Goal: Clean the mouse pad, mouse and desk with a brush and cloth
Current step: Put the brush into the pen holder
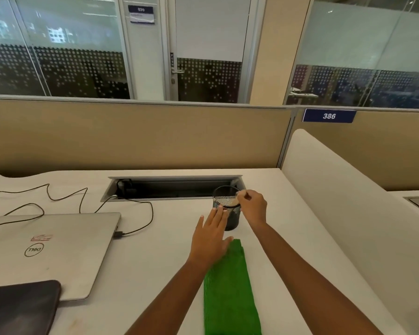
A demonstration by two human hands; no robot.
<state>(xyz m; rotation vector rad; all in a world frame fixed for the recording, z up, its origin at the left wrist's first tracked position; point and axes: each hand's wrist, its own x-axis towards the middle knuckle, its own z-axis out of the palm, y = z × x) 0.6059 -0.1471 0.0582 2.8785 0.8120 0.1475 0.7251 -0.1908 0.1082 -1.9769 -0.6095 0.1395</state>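
Green cloth (pixel 230 298), folded long, lies flat on counter (pixel 155 262), partly under straight-fingered left hand (pixel 209 240). Right hand (pixel 253 206) pinches pale brush handle (pixel 235 201) in black mesh cup (pixel 232 220).

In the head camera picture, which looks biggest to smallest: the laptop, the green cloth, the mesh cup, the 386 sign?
1. silver laptop
2. green cloth, partly cut off below
3. black mesh cup and 386 sign: about alike, sign farther away, so unranked.
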